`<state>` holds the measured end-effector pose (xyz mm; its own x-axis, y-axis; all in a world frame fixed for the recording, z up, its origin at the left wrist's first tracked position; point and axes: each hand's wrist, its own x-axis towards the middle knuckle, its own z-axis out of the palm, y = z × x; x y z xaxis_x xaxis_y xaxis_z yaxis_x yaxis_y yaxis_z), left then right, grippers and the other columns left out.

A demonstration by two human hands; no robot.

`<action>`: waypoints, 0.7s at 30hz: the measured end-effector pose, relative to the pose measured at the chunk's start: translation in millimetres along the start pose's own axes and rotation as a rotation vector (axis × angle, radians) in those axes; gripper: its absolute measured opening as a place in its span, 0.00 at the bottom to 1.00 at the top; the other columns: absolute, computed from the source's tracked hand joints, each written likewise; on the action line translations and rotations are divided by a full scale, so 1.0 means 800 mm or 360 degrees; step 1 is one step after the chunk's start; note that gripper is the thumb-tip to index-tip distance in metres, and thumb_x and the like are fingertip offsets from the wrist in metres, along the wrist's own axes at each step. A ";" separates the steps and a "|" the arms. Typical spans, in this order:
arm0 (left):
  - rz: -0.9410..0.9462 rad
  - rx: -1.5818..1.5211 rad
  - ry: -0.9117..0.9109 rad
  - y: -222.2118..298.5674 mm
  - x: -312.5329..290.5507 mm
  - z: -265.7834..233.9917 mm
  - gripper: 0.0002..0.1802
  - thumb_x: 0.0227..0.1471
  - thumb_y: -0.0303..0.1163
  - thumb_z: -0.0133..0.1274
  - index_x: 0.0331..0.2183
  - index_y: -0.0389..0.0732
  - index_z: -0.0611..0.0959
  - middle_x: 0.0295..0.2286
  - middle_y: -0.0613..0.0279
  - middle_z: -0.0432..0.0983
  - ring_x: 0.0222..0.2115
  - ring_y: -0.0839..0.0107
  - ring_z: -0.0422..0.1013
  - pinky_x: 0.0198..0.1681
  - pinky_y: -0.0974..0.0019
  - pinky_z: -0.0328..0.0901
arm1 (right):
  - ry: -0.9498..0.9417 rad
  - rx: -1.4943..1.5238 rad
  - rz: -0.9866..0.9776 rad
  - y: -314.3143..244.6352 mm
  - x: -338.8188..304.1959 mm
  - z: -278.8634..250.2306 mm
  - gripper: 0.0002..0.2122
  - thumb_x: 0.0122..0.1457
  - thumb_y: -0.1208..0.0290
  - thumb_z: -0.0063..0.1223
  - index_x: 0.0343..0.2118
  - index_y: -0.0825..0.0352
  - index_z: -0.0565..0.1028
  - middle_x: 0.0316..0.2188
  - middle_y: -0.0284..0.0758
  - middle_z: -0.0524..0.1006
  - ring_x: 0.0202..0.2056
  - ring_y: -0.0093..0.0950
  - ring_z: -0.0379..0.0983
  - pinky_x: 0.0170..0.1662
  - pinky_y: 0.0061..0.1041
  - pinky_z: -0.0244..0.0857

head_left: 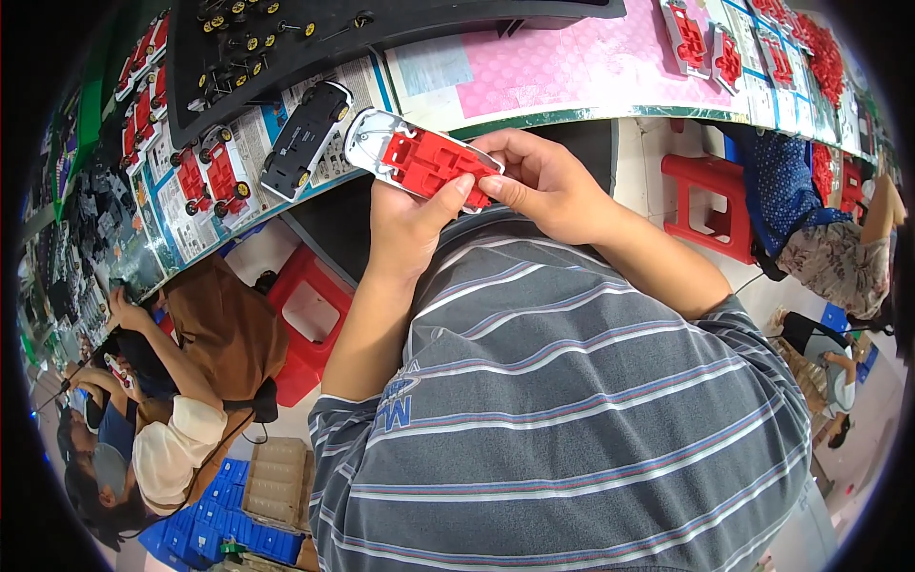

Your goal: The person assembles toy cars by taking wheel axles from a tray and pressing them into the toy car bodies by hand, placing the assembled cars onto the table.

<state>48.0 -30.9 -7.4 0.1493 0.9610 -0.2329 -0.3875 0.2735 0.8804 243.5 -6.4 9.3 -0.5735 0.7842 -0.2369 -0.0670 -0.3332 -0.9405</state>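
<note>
Head view: toy car (366,140) held underside up in both hands at the near edge of the table (536,120).
The left hand (406,217) grips the car's near side, thumb on the red base (427,164), its other fingers mostly hidden beneath; the right hand (558,191) pinches the right end between thumb and bent fingers. No wheels are visible on this piece; a black-bottomed car (307,141) with wheels lies to its left, a dark tray (429,21) farther off. Assessment: the base appears best pressed with both thumbs evenly, the shell backed from below and kept level. Uneven force at the right end could tip the left end up; whether the base sits flush cannot be told.
</note>
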 end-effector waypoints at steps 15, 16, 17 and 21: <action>0.0033 0.0267 -0.0071 0.009 0.007 0.035 0.11 0.54 0.25 0.58 0.40 0.33 0.80 0.36 0.60 0.78 0.38 0.74 0.74 0.43 0.69 0.68 | 0.0099 0.0229 0.0070 -0.010 -0.014 -0.014 0.13 0.63 0.76 0.51 0.50 0.69 0.69 0.39 0.30 0.75 0.38 0.17 0.70 0.41 0.20 0.67; -0.0015 0.0234 -0.0133 0.016 0.006 0.037 0.13 0.54 0.24 0.57 0.43 0.32 0.79 0.38 0.59 0.78 0.40 0.72 0.74 0.46 0.68 0.67 | 0.0050 0.0127 0.0104 -0.010 -0.016 -0.024 0.12 0.63 0.76 0.50 0.49 0.69 0.69 0.38 0.30 0.75 0.38 0.18 0.71 0.42 0.20 0.67; -0.0035 0.0272 -0.0122 0.012 0.005 0.032 0.15 0.55 0.24 0.55 0.45 0.31 0.77 0.41 0.58 0.77 0.42 0.71 0.74 0.49 0.67 0.66 | 0.0063 0.0102 -0.0026 -0.005 -0.015 -0.030 0.12 0.63 0.76 0.51 0.49 0.69 0.70 0.38 0.30 0.75 0.38 0.17 0.70 0.42 0.20 0.67; 0.0213 0.0587 0.0001 0.001 0.009 -0.008 0.25 0.58 0.34 0.56 0.52 0.31 0.70 0.38 0.59 0.75 0.32 0.78 0.69 0.36 0.75 0.65 | 0.0263 0.0411 0.0057 -0.029 -0.036 -0.079 0.11 0.63 0.72 0.53 0.47 0.67 0.72 0.35 0.30 0.76 0.35 0.19 0.73 0.36 0.21 0.69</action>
<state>43.2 -23.4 -11.1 0.1193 0.9872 -0.1062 -0.0503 0.1129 0.9923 313.4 12.0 22.8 -0.4400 0.8370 -0.3253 -0.2666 -0.4677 -0.8428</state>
